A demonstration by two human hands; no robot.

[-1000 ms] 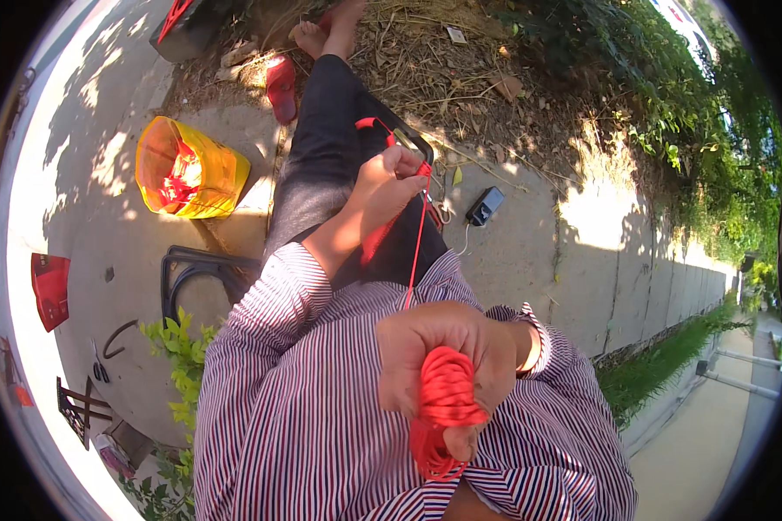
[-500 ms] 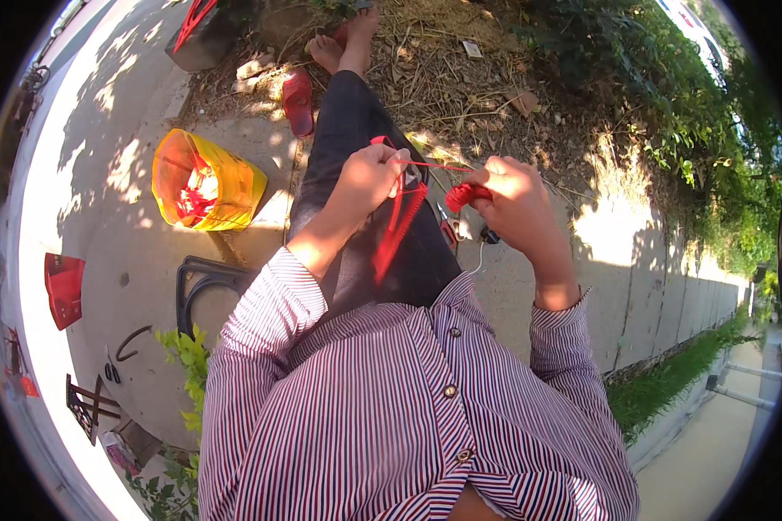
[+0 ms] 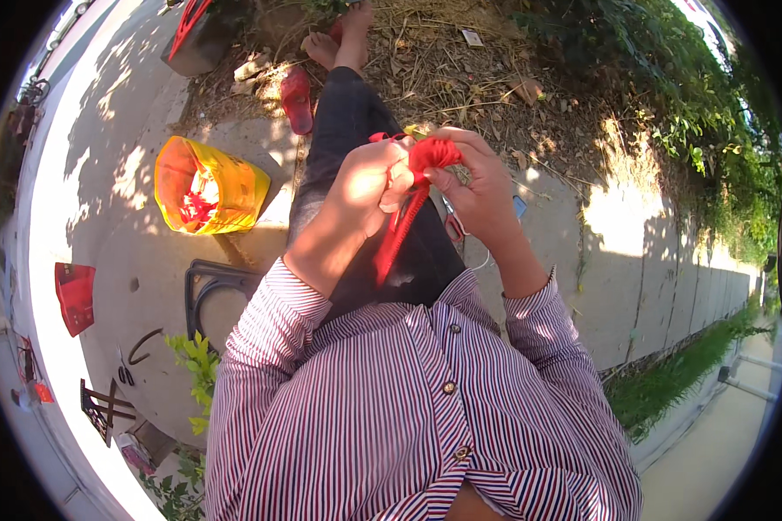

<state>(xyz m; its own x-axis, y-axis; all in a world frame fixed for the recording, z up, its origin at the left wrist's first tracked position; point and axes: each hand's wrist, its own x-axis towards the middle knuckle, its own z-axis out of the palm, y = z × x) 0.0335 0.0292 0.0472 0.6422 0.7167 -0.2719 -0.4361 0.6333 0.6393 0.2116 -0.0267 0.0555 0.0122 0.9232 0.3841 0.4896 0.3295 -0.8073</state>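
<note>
In the head view the person sits on the pavement with legs stretched out. Both hands are raised together above the lap. The left hand is closed, its fingers curled onto a bunch of red yarn. The right hand meets it from the other side, and its fingers pinch the same bunch at the top, so both grips are shut on the yarn. A red strand hangs from the bunch down over the dark trousers.

To the left of the legs a yellow bag lies open on the pavement with more red material inside. A red sandal lies near the leg, further up. A dark frame lies just beside the left elbow. The person wears a striped shirt. Dry grass and green bushes are on the right side.
</note>
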